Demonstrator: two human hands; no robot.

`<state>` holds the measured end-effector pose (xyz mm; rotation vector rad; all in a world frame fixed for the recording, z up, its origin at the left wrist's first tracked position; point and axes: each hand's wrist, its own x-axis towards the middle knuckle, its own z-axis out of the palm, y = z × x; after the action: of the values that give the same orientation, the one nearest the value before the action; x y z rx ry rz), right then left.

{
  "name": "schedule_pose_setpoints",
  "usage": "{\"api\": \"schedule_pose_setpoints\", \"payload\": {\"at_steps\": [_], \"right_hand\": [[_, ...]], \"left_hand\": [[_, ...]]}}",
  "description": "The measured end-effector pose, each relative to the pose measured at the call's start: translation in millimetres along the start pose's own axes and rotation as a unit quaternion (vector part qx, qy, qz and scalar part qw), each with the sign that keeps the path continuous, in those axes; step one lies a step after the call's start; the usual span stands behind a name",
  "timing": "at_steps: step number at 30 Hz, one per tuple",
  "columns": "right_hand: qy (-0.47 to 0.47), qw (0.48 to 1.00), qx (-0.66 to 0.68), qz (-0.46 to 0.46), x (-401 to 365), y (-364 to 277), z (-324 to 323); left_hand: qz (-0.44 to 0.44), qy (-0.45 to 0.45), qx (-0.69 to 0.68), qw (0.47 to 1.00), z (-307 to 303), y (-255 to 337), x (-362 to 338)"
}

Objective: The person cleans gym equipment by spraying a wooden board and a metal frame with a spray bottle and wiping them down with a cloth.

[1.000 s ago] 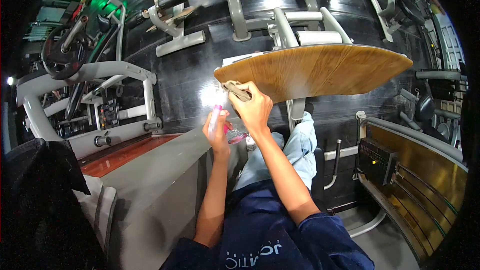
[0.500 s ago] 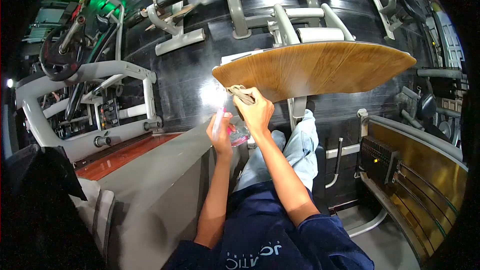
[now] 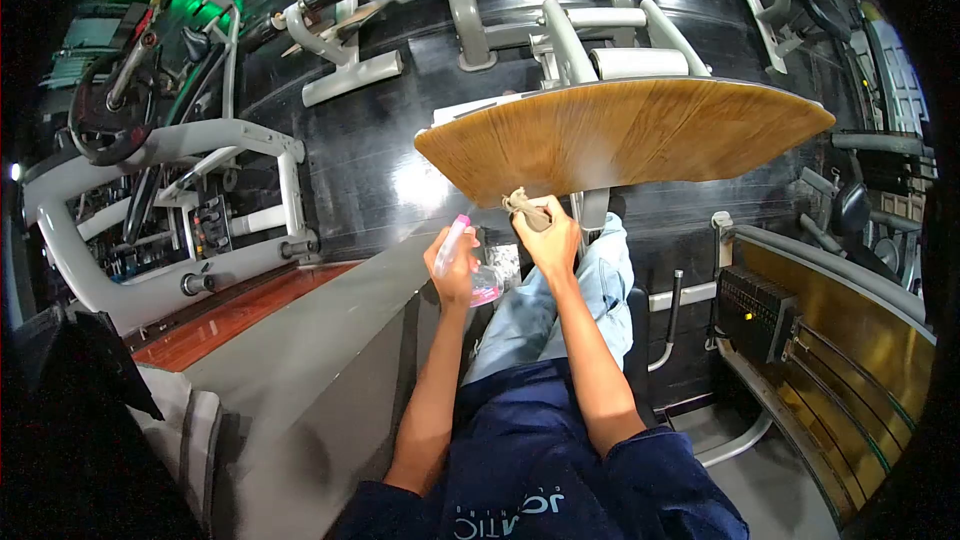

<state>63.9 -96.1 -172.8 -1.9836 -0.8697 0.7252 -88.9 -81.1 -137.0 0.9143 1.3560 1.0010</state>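
A clear spray bottle with a pink trigger head and pink liquid (image 3: 487, 286) is gripped at its neck by my left hand (image 3: 453, 262). Bunched in my right hand (image 3: 553, 238) is a beige cloth (image 3: 523, 208), its end poking out past the fingers. The cloth overlaps the lower edge of the curved wooden board (image 3: 620, 135), which spans the view in front of me. Both hands are side by side over my lap, the bottle to the left of the cloth.
A grey panel (image 3: 310, 330) runs along my left, with a grey machine frame (image 3: 80, 250) beyond it. On the right stands a black weight stack (image 3: 757, 308) by a brass-coloured panel (image 3: 850, 340). More gym machines with grey tubes (image 3: 465, 10) stand on the black floor ahead.
My right hand has moved right with the cloth, along the board's lower edge. The left hand has shifted slightly right, and the bottle now sits apart from the right hand.
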Motion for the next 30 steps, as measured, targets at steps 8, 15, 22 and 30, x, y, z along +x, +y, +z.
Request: {"api": "schedule_pose_setpoints", "payload": {"at_steps": [8,15,22,30], "right_hand": [[0.006,0.993,0.092,-0.079,-0.2,-45.1,29.1],[-0.061,0.992,-0.094,-0.053,6.5,-7.7,41.1],[0.014,0.995,-0.013,-0.094,15.3,-44.8,18.0],[-0.008,0.995,-0.078,-0.07,20.6,-13.6,9.4]], "left_hand": [[0.023,0.029,0.009,0.999,-0.8,3.6,3.5],[0.063,0.033,0.002,0.997,-4.3,5.4,6.8],[0.064,0.024,-0.008,0.998,1.0,4.6,4.4],[0.052,-0.012,-0.018,0.998,6.3,4.6,3.2]]}}
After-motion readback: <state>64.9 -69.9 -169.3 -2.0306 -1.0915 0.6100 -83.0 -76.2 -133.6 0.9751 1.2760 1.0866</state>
